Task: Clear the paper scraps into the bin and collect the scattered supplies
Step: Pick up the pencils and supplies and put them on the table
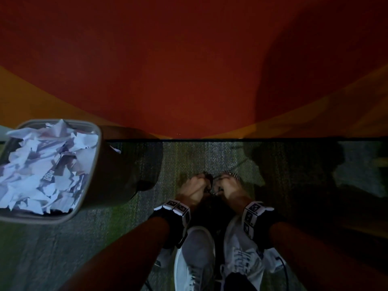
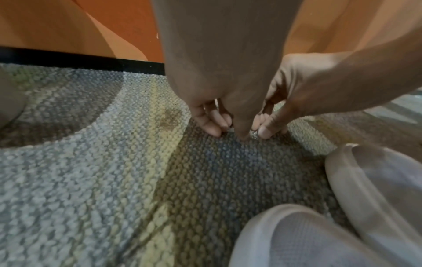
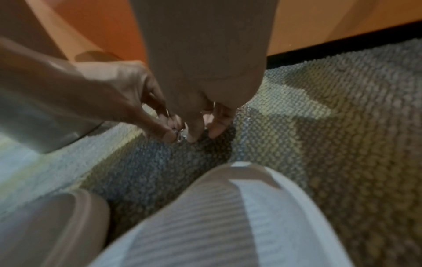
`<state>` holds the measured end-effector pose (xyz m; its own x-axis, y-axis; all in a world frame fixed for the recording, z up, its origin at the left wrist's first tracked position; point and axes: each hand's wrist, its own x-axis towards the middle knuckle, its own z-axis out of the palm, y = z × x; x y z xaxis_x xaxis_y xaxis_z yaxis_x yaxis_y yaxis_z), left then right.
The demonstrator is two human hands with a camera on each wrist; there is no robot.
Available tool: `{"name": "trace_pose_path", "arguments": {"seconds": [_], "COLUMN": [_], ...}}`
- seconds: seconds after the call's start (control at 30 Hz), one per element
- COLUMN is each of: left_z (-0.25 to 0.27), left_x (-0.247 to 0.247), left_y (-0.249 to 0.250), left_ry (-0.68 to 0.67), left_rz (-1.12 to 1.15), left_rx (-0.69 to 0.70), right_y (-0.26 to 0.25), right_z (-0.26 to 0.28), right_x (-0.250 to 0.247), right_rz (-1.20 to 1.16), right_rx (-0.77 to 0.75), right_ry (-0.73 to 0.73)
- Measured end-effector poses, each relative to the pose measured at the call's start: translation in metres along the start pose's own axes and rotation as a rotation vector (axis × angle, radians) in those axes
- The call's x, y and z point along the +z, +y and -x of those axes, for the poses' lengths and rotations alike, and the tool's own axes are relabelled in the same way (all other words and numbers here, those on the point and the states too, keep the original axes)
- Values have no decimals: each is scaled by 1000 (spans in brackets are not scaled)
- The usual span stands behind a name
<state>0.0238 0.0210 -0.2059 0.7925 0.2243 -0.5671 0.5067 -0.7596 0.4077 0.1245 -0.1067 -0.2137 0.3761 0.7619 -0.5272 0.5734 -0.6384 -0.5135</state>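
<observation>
Your left hand [image 1: 192,189] and right hand [image 1: 227,186] are down at the carpet [image 2: 91,180], side by side and nearly touching, just ahead of the toes of your white shoes [image 1: 195,259]. Both hands have their fingers curled downward with the tips meeting the pile. In the left wrist view, your left thumb and forefinger are drawn together at the carpet, and a small shiny metal piece [image 2: 254,134] sits between that hand's fingertip and the right hand's thumb. The right wrist view shows the same glinting bit [image 3: 179,134] caught between the two hands' fingertips. It is too small and blurred to say what it is, or which hand truly has it pinched. Something dark lies between your hands in the head view, but you cannot make it out there.

Taking the bin [image 1: 90,164] as the landmark: your hands are to its right and nearer to you, well apart from it. The bin stands on the carpet and is heaped to the rim with torn white paper scraps [image 1: 46,162]. One scrap [image 1: 116,149] hangs on the bin's outer right side. Beyond the bin and your hands, a dark baseboard runs along the foot of an orange and red wall [image 1: 168,70].
</observation>
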Motion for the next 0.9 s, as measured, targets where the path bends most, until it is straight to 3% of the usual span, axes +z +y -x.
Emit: {"name": "trace_pose_path", "arguments": {"seconds": [0.1, 0.33, 0.53, 0.7, 0.9], "left_z": [2, 5, 8, 2, 0], "left_x": [0, 7, 16, 10, 13], "left_y": [2, 3, -1, 7, 13], "left_ry": [7, 51, 51, 24, -79], "left_rz": [-10, 21, -66, -112, -266], "left_rx": [15, 93, 138, 183, 127], "right_y": [-1, 4, 23, 29, 25], "right_z": [-6, -5, 5, 14, 12], "right_x": [-3, 2, 1, 9, 9], "right_rz": [-35, -144, -249, -329, -342], "right_rx": [70, 68, 198, 193, 232], "right_ry": [-45, 26, 77, 147, 142]}}
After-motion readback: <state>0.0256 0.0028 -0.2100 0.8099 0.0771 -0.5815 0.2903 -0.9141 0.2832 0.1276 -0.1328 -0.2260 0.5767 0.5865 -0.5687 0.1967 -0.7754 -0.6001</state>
